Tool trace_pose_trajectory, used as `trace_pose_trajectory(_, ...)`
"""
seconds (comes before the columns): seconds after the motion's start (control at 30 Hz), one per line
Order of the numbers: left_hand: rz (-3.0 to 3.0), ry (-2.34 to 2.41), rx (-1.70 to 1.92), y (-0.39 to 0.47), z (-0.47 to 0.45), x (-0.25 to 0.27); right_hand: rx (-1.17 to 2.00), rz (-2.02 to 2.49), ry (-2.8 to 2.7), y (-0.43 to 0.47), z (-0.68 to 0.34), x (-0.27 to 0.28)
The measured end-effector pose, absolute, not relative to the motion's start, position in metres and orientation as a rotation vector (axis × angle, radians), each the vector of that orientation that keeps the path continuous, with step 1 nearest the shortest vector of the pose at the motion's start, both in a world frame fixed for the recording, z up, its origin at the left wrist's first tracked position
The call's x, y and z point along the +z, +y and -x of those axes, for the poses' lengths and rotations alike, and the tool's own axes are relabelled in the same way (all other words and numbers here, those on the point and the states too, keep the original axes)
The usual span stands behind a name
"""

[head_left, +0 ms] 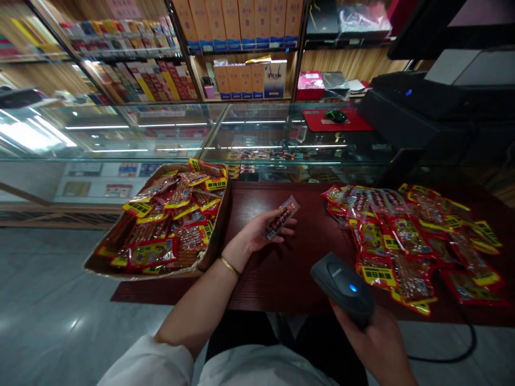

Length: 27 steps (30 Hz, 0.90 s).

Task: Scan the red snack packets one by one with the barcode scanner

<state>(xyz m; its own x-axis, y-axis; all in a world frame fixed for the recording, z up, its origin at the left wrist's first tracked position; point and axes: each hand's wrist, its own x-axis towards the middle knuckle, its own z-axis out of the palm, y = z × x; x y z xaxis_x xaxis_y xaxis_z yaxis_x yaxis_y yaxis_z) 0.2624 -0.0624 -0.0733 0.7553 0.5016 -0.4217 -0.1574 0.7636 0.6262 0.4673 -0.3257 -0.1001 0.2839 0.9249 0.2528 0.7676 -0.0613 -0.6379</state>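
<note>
In my left hand lies a slim clear snack packet with red and dark print, held over the dark red table. The thumb rests along it and the other fingers reach out beneath. My right hand is wrapped round a black barcode scanner with a lit blue light, its head facing the packet. To the left stands an open cardboard box full of red and yellow snack packets. A spread-out pile of similar packets lies on the table to the right.
A glass display counter runs behind the table. On it are a red mouse pad with a mouse and a dark machine. A black cable hangs at right. Shelves of boxes line the back wall.
</note>
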Motion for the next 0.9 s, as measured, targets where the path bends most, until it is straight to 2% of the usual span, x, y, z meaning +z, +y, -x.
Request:
trace_pose_trajectory(0.13,-0.598,0.592,0.525,-0.065,-0.267,-0.073,0.325,1.847,-1.606,-0.321,-0.463,-0.094)
trace_pose_trajectory(0.37,-0.674,0.728,0.392,-0.060,-0.269,-0.085,0.329,1.799,-1.769,-0.317,-0.463,-0.094)
trace_pose_trajectory(0.73,-0.661,0.657,0.326,-0.067,-0.267,-0.076,0.442,1.812,-1.685,-0.315,-0.459,-0.089)
trace_pose_trajectory(0.9,-0.659,0.673,0.409,-0.069,-0.270,-0.074,0.507,1.818,-1.550,-0.316,-0.455,-0.086)
